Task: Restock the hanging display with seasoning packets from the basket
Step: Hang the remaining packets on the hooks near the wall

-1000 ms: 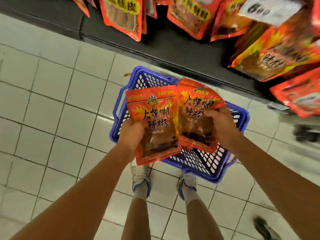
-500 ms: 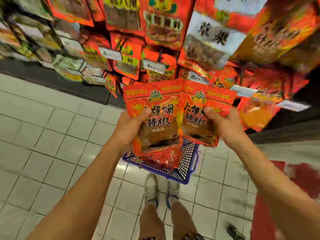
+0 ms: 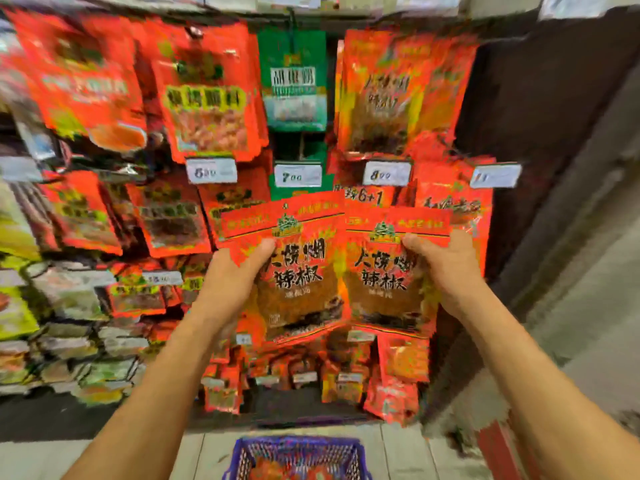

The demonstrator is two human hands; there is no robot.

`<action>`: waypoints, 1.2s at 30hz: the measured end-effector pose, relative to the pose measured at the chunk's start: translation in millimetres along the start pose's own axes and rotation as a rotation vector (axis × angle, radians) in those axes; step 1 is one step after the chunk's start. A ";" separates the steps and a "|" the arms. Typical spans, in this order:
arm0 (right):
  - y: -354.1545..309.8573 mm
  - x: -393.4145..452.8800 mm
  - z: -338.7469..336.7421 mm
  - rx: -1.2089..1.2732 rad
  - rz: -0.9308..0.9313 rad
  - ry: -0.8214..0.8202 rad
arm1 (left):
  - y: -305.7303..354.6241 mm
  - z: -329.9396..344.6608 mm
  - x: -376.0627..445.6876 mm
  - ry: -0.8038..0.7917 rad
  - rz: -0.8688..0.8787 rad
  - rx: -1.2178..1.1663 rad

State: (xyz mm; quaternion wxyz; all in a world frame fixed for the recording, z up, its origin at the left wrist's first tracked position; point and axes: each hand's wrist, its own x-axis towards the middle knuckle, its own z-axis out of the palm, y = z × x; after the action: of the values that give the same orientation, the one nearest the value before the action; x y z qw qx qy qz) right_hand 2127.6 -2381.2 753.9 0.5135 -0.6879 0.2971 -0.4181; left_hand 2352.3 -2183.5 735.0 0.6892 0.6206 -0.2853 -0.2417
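- Change: 1.0 s ago both packets were low over the basket, w/ floor tiles filling the view; 0.5 s ago they were partway up w/ the rack's lower rows behind. Now they're raised in front of the hanging display point(image 3: 207, 109), and the view looks straight at it.
- Left hand point(image 3: 235, 275) grips the left packet point(image 3: 298, 271): thumb lies across its front near the top left, other fingers hidden behind it. Same hold as in both earlier frames.
- Right hand point(image 3: 446, 268) grips the right packet point(image 3: 388, 271): thumb on the front near the top right, rest of the fingers behind, out of sight. Hold also unchanged.
- The 2 packets sit side by side, upright, inner edges touching or slightly overlapping; can't tell which. Both have the same red print.
- Where they are: in front of the rack's middle rows, just below the price tags point(image 3: 298, 174) reading approx 6, 7 and 8. Frame is smeared by motion, so whether a packet touches a hook or the hanging stock can't be told.
- Basket point(image 3: 242, 459) sits on the floor at the bottom edge, well below the hands; red stuff shows inside, so prob more stock left.
- Meaning for the task: pick-up looks done, the carry is near its end, hanging not yet done. I'd judge the next step is finding the right peg; similar red packets hang at upper right point(image 3: 384, 98), a likely match, though the blur stops me confirming.
- Risk: 2 packets at once, 1 per hand, leaves no free hand to steady a hook.
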 end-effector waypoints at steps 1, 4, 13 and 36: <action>-10.0 6.4 -8.7 -0.001 -0.021 0.038 | 11.6 8.2 5.6 -0.025 0.014 -0.019; -33.9 29.3 -33.0 0.005 -0.092 0.109 | 42.5 34.8 19.5 -0.054 0.065 -0.051; -85.7 127.1 -64.7 0.095 -0.273 0.166 | 104.7 107.6 70.5 0.022 0.165 -0.131; -136.6 232.6 -11.3 0.071 -0.222 0.234 | 157.7 155.0 137.1 0.021 0.265 -0.042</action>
State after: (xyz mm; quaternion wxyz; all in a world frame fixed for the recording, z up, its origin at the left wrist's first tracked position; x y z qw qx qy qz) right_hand 2225.1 -2540.9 948.6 0.4502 -0.6446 0.2620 -0.5597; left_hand 2340.4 -2371.1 914.8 0.7310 0.5654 -0.3524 -0.1477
